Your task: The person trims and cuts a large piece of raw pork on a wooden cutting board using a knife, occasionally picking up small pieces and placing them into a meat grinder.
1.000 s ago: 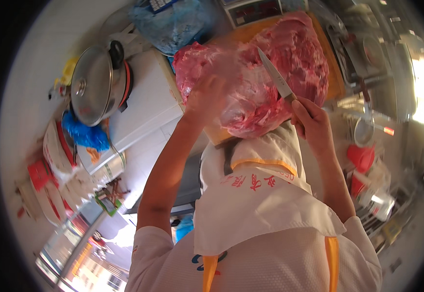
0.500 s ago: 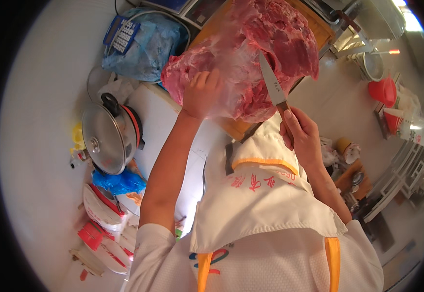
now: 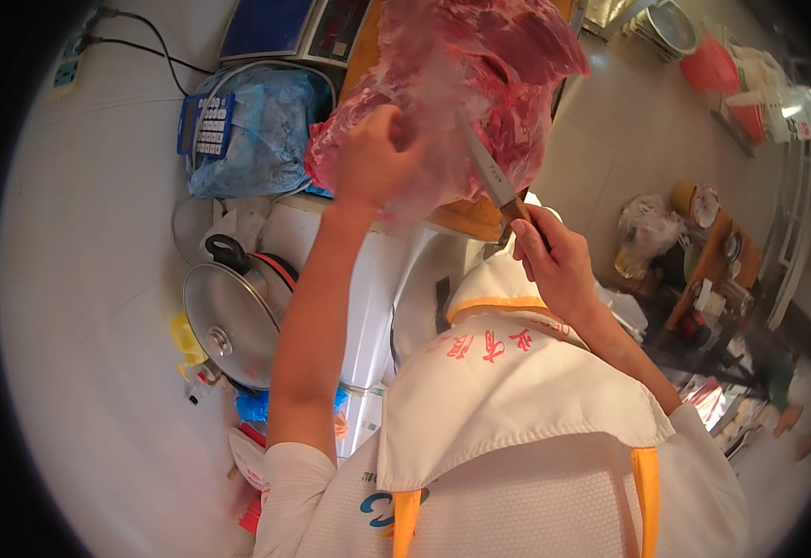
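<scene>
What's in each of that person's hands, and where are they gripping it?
The right hand holds a knife by its handle, blade against the meat. The left hand grips the big slab of raw meat at its lower left edge.

A blue plastic bag (image 3: 261, 130) lies crumpled on the white counter (image 3: 368, 279), with a small calculator (image 3: 205, 126) resting against its left edge. Above them sits a weighing scale (image 3: 294, 26) with a blue top, and a black cable (image 3: 136, 46) runs along the wall to its left. Lower down, a steel pot lid (image 3: 231, 321) with a black knob covers a pot with a red rim. Below it lie blue and red packets (image 3: 255, 437). Far to the right, a red bucket (image 3: 711, 65) stands on the tiled floor (image 3: 629, 139), and a cluttered low wooden table (image 3: 703, 270) holds bowls and jars.
</scene>
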